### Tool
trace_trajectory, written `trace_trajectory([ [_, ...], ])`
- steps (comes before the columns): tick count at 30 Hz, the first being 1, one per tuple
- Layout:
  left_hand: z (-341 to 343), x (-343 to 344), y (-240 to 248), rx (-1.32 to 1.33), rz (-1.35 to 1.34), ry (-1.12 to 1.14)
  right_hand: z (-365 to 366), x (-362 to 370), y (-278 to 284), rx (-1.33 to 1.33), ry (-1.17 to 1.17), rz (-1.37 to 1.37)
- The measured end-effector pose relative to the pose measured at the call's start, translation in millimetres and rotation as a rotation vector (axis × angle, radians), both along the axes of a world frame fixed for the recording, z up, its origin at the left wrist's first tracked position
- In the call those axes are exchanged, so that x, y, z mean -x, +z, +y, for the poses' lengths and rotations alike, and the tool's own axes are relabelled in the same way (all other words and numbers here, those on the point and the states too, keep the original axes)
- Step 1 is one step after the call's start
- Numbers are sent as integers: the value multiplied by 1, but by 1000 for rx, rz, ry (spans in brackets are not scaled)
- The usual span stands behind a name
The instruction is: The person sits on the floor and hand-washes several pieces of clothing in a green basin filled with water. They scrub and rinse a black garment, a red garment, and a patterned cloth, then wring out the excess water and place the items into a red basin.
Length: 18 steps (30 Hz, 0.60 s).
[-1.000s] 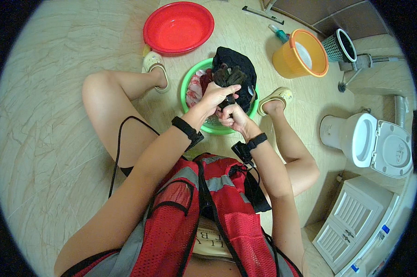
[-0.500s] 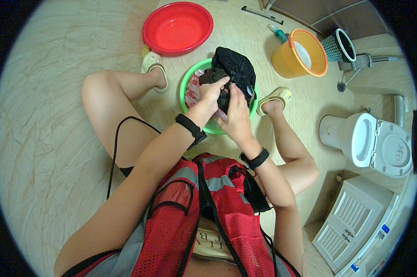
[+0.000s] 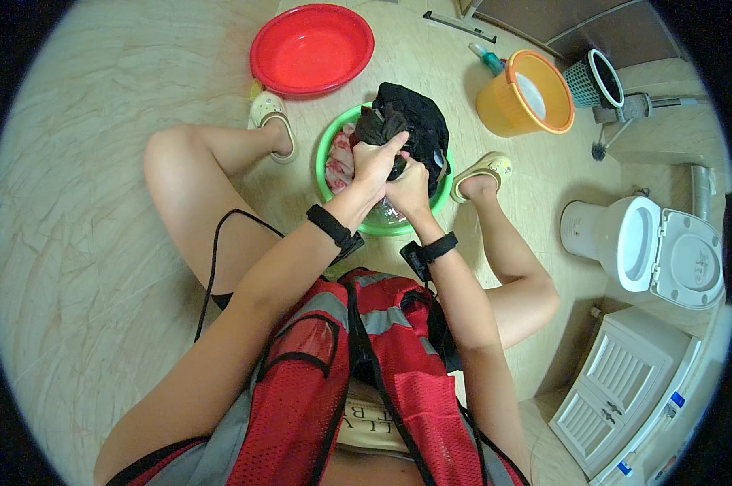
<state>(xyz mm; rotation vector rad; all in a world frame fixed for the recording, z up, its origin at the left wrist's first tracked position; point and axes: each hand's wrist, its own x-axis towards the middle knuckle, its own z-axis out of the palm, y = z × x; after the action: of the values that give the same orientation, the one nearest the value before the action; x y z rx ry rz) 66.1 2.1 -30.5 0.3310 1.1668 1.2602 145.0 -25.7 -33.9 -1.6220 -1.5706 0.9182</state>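
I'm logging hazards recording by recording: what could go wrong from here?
The dark cloth gripped by the left hand and right hand might slip and drop back into the green basin, perhaps splashing. The black garment is heaped across the basin's far rim, so a tug could drag it onto the floor. The black cable, looped over the left thigh, might snag as the left arm moves.

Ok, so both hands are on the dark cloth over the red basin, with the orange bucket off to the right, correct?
Not quite, one colour is wrong: the head view shows the left hand and right hand on the dark cloth over the green basin, with the orange bucket off to the right.
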Motion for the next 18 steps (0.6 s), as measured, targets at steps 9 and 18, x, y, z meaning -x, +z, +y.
trace_trajectory([
  [9, 0, 11, 17, -139, 80, -292, -2, -4, -11, 447, 13, 595],
  [18, 5, 23, 19, -125, 239, -391, 8, -55, 9, 792, 350, 594],
])
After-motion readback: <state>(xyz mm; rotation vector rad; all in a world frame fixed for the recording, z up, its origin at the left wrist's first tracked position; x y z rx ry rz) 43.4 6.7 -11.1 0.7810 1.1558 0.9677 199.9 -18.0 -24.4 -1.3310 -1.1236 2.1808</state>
